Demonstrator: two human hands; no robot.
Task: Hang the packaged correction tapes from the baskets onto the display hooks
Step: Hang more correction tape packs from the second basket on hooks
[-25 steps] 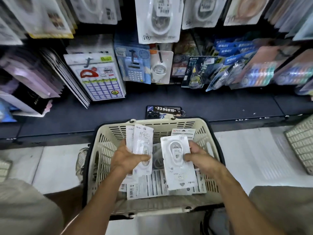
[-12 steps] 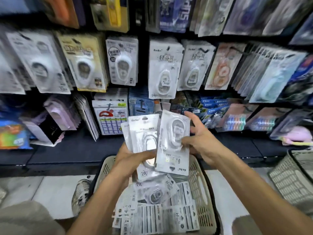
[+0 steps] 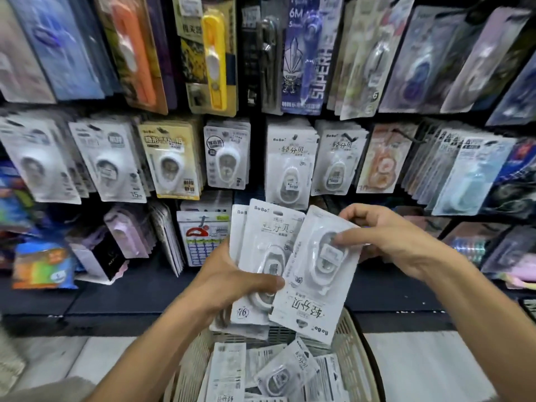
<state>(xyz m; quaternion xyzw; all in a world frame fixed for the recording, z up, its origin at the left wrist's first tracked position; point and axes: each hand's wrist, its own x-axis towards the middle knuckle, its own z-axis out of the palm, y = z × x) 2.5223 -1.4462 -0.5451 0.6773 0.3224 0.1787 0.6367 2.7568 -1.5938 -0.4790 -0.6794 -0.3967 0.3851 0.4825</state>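
My left hand [image 3: 229,281] grips a small stack of white packaged correction tapes [image 3: 261,245], held upright. My right hand [image 3: 388,242] pinches one more white correction tape pack [image 3: 314,291], turned upside down and overlapping the stack's right side. Below them the cream basket [image 3: 352,352] holds several more packs [image 3: 278,375]. Straight above my hands, matching white packs hang on display hooks [image 3: 287,163] and on the one beside it [image 3: 336,161].
The display wall is packed with hanging stationery: white tape packs at left [image 3: 107,161], a yellow one [image 3: 171,161], pens above [image 3: 307,53]. A dark shelf [image 3: 139,288] runs below with boxed goods [image 3: 98,256]. Pale floor lies on both sides of the basket.
Both hands rose from the basket up toward the display wall with the packs. My view tilted upward. The right hand's pack moved against the left hand's stack.
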